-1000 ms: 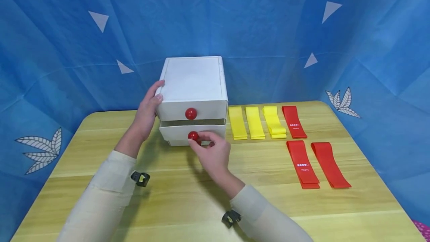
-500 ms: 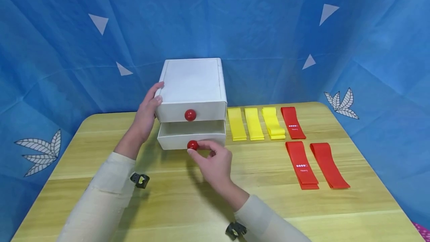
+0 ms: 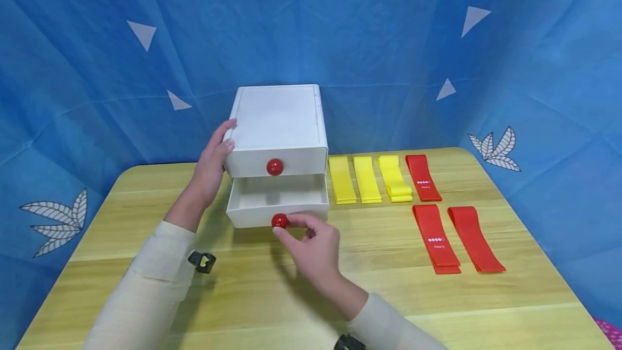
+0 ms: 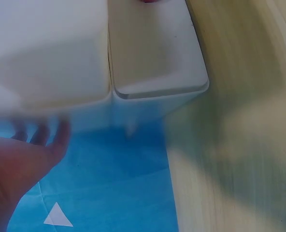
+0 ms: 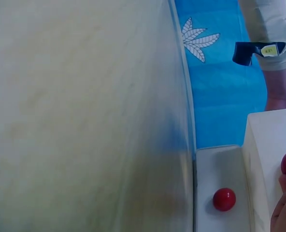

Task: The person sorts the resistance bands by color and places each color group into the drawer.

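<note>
A white two-drawer box [image 3: 277,115] stands at the back of the table. Its lower drawer [image 3: 255,216] is pulled partway out, and the white inside shows. My right hand [image 3: 318,247] pinches the red round knob [image 3: 279,221] of that drawer between thumb and forefinger. The upper drawer [image 3: 243,164], with its own red knob [image 3: 275,167], is closed. My left hand [image 3: 209,169] rests against the left side of the box near its top front edge. In the left wrist view the fingers [image 4: 61,137] lie along the side wall, partly hidden.
Right of the box lie several flat folded bands on the wooden table [image 3: 272,307]: yellow bands [image 3: 367,180] and red bands [image 3: 437,239], some marked "Heavy". A blue patterned cloth [image 3: 389,42] hangs behind and beside the table.
The lower drawer has slid from slightly ajar to well out toward me, with my right hand pulling its knob. My left hand has stayed on the box's side.
</note>
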A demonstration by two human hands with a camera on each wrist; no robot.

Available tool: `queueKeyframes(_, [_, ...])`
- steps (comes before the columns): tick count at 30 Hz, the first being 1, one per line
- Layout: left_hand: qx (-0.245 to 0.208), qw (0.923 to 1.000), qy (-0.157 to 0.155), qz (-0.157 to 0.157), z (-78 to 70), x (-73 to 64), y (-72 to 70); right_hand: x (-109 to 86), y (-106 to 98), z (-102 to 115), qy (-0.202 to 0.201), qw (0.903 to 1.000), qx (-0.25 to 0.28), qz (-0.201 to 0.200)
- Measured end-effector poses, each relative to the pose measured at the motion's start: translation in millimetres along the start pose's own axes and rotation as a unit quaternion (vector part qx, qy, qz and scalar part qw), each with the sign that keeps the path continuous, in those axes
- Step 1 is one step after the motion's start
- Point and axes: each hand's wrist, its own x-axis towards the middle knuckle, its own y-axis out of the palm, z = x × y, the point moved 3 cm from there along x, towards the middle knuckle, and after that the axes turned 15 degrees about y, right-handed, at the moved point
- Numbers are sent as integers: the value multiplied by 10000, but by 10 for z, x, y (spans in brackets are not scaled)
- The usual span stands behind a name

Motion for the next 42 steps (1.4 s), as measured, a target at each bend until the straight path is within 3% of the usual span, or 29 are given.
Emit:
queueKeyframes(20, [26, 10000, 56, 38, 3, -15, 5, -256, -100, 27, 20, 9993, 91, 370])
queueKeyframes(29, [28, 10000, 56, 42, 18, -12, -5, -447, -204, 353, -63, 9988, 233, 422])
queueKeyframes(38, [-35, 10000, 74, 14, 31, -7, -8, -409, -162, 30, 154, 9976, -5, 681])
queueKeyframes(42, [-32, 9999, 141, 27, 24, -11, -9, -403, -196, -7, -81, 9963, -92, 849])
